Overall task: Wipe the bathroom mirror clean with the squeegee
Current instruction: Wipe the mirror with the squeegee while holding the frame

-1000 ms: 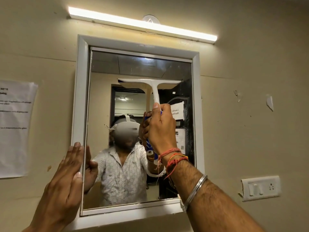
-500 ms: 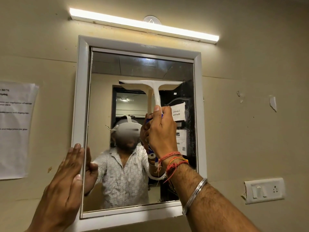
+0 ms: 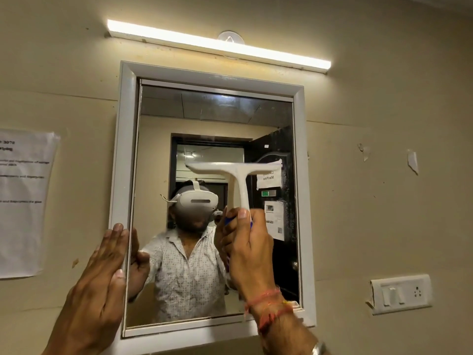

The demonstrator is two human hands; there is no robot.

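My right hand (image 3: 252,252) was raised in front of me, its back toward me, fingers (image 3: 231,226) curled tight around the squeegee (image 3: 236,175) handle with the thumb pressed up along it. Red threads circled that wrist, a metal bangle lower on the forearm. My left hand (image 3: 99,285) was lifted flat and edge-on, fingers straight together, pointing upward.

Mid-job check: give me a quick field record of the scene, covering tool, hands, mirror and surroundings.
tool: white squeegee, blade horizontal, on the glass's right half
right hand: gripping squeegee handle from below
left hand: flat, open, against mirror frame at lower left
mirror: wall-mounted
light bar: lit, above mirror
switch plate: right wall
paper notice: left wall
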